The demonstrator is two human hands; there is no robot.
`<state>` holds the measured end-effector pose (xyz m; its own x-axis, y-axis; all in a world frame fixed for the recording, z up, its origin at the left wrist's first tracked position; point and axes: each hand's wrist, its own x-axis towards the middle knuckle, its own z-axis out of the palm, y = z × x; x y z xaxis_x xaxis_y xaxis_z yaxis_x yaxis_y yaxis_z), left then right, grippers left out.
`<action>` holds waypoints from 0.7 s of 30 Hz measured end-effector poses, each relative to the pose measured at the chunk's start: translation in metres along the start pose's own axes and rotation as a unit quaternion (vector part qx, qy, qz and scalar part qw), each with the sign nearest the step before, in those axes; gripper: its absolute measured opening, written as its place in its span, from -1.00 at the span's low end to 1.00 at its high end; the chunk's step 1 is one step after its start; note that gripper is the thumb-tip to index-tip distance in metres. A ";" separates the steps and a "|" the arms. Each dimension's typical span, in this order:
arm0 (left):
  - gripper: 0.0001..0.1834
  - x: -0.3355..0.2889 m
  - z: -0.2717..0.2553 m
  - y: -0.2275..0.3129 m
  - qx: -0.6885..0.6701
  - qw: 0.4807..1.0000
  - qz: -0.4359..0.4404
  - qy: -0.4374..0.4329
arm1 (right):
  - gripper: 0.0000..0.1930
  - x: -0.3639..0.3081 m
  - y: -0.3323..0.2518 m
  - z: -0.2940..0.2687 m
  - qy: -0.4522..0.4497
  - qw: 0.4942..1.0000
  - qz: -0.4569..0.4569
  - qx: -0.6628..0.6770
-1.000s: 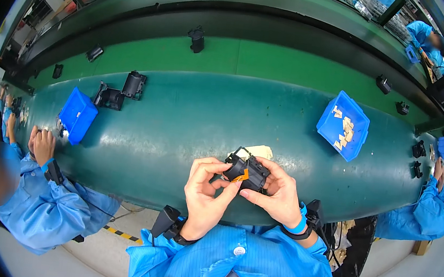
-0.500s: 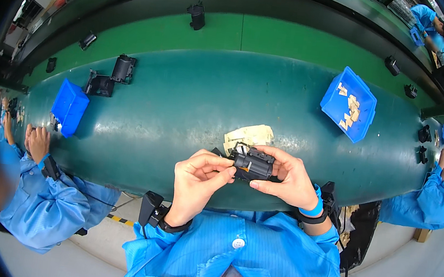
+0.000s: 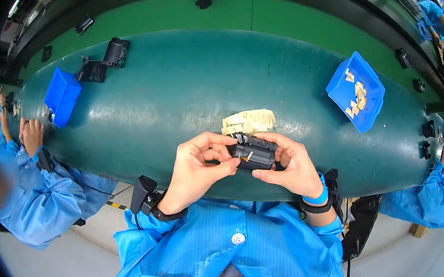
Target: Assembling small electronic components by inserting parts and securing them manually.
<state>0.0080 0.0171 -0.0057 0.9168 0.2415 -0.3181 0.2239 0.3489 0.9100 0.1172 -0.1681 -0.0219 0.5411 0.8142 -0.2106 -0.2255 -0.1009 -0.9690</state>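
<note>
A black plastic housing [image 3: 260, 157] with a rounded, cylindrical body is held level between my hands, above the near part of the table. My right hand [image 3: 294, 167] grips its right end, thumb below and fingers along the top. At its left end, my left hand [image 3: 197, 160] is closed, with fingertips and thumb against the housing. A small orange strip [image 3: 244, 159] and a pale sliver show on the housing beside my left thumb. My left fingers partly hide that end. Just beyond lies a stack of pale yellow paper pieces [image 3: 248, 121].
A blue bin [image 3: 369, 119] with yellowish scraps stands at the far right; another blue bin [image 3: 62, 97] is at left. Similar black housings [image 3: 115, 52] sit on the green table [image 3: 183, 96] and far strip. Co-workers [image 3: 46, 195] sit on both sides.
My left fingers have shifted on the housing's left end, and the orange strip and pale sliver show more plainly. The whole view has tilted slightly, moving the table's things upward.
</note>
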 end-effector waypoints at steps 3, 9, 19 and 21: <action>-0.70 0.003 0.002 0.002 -0.018 1.000 -0.020 0.003 | -0.35 0.001 -0.009 0.002 -0.005 0.997 0.042 0.066; -0.71 0.004 0.003 0.000 -0.029 0.999 -0.030 -0.001 | -0.38 0.001 -0.001 -0.002 -0.002 0.999 0.032 0.023; -0.77 0.003 0.003 -0.003 -0.072 0.996 -0.059 0.001 | -0.39 0.000 -0.002 -0.003 -0.013 0.998 0.053 0.030; -0.78 0.002 0.004 -0.004 -0.092 0.995 -0.047 0.008 | -0.39 0.000 -0.001 -0.003 -0.017 0.998 0.049 0.032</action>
<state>0.0103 0.0129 -0.0087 0.8888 0.2137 -0.4054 0.2434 0.5294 0.8127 0.1198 -0.1701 -0.0211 0.4869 0.8210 -0.2982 -0.3277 -0.1448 -0.9336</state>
